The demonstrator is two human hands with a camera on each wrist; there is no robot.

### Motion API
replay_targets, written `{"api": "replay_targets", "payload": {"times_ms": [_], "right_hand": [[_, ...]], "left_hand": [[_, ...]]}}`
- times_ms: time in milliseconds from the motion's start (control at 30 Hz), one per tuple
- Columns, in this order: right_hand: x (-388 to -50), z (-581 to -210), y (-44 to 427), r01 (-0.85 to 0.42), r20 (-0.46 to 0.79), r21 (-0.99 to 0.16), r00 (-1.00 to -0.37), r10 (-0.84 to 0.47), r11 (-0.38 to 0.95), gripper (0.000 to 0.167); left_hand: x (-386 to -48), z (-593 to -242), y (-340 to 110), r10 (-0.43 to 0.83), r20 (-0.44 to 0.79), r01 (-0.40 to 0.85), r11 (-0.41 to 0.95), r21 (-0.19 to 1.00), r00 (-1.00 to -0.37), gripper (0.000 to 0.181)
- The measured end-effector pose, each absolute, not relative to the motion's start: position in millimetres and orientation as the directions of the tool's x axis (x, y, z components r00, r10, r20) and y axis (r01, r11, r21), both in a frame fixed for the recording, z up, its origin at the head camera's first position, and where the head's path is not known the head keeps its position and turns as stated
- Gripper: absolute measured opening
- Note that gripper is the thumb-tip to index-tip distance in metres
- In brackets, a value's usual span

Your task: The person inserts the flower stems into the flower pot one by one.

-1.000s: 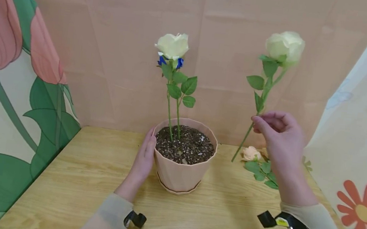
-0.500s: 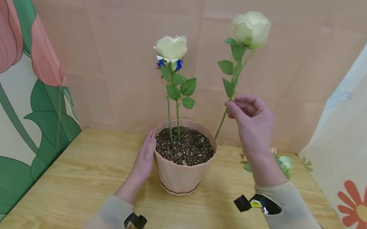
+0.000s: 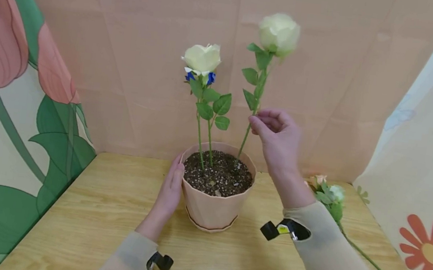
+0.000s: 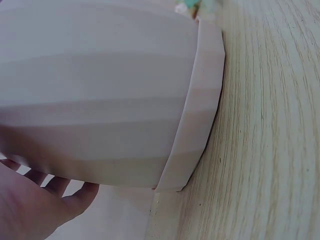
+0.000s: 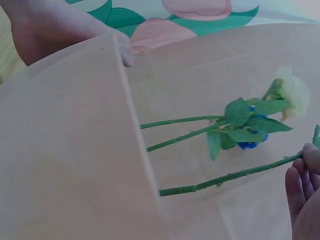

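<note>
In the head view my right hand (image 3: 280, 135) pinches the green stem of a white rose (image 3: 279, 33) between thumb and fingertips. The stem's lower end meets the dark soil (image 3: 215, 179) at the right side of the pink flower pot (image 3: 212, 208). My left hand (image 3: 170, 185) rests flat along the pot's left side; the left wrist view shows its fingers (image 4: 75, 200) against the pot wall. Another white rose (image 3: 202, 58) and a blue flower (image 3: 211, 78) partly hidden behind it stand upright in the soil, their stems left of centre.
Cut flowers lie on the wooden table (image 3: 111, 212) at the right: a whitish-green bloom (image 3: 337, 193) with a long stem, and a peach rose (image 3: 319, 179) partly hidden by the right arm. The pot stands on a matching saucer (image 3: 210, 228). A pink cloth backdrop (image 3: 144, 100) hangs behind.
My right hand has carried the white rose leftward from beside the pot, over its rim, and the stem end is now at the soil. The left hand has stayed on the pot.
</note>
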State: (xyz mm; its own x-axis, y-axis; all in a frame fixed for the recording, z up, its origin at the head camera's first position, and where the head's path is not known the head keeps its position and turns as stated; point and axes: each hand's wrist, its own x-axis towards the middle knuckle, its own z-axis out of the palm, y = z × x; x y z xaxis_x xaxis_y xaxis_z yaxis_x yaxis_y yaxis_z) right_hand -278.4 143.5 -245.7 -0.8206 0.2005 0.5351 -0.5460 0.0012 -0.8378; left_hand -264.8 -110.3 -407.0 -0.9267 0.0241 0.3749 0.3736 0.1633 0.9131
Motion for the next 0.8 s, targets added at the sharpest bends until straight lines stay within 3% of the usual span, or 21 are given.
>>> {"api": "replay_targets", "payload": {"times_ms": [800], "right_hand": [[-314,-276,116,-0.517,0.51,-0.856,-0.846,0.154,-0.005,0.019]], "left_hand": [[-266,-408,-110,0.029,0.404,0.404,0.152,0.902,-0.914,0.062]]}}
